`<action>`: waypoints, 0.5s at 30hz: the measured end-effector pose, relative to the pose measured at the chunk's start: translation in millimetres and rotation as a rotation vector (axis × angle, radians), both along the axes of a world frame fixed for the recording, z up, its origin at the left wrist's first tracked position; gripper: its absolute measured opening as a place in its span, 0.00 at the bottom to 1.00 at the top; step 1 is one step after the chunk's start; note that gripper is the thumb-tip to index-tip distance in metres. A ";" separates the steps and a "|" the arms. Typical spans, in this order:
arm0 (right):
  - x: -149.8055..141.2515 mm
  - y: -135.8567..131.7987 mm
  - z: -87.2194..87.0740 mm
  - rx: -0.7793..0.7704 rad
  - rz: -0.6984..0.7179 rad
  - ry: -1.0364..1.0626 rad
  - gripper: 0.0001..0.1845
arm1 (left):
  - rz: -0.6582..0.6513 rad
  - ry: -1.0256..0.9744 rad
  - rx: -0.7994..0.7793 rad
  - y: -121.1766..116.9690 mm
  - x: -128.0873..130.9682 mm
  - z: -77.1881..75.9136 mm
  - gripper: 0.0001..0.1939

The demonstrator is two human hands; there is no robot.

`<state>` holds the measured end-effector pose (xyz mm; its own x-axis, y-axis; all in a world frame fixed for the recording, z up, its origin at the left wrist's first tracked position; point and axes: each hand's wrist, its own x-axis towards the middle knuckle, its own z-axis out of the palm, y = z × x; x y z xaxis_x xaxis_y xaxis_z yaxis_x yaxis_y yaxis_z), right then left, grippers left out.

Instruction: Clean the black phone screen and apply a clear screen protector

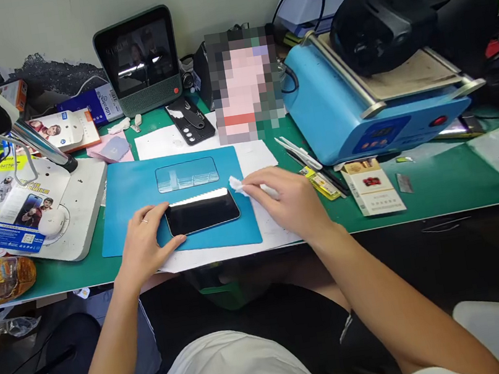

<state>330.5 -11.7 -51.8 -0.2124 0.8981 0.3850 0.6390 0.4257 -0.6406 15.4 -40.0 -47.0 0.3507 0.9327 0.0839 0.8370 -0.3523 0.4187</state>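
I see the phone (203, 213) lying face up on the blue mat (133, 192), its long side running from nine to three o'clock. My left hand (144, 237) is nearer: its thumb and finger hold the phone's nine o'clock end. My right hand (286, 200) pinches a white tissue (236, 184) just beside the phone's two o'clock corner. From that tissue, the phone's middle is toward eight o'clock. A clear sheet (186, 174) lies at twelve o'clock from the phone.
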 end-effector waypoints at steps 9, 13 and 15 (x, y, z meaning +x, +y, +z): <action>-1.6 -47.5 -10.1 0.059 -0.033 -0.183 0.26 | -0.014 0.021 0.025 -0.2 0.2 -1.4 0.33; -23.5 -48.4 -18.3 -0.040 0.147 -0.355 0.39 | -0.016 0.022 0.054 1.3 0.0 -1.2 0.32; -39.5 -51.4 -20.3 -0.045 0.249 -0.390 0.44 | -0.020 0.014 0.070 1.7 -0.1 -1.7 0.32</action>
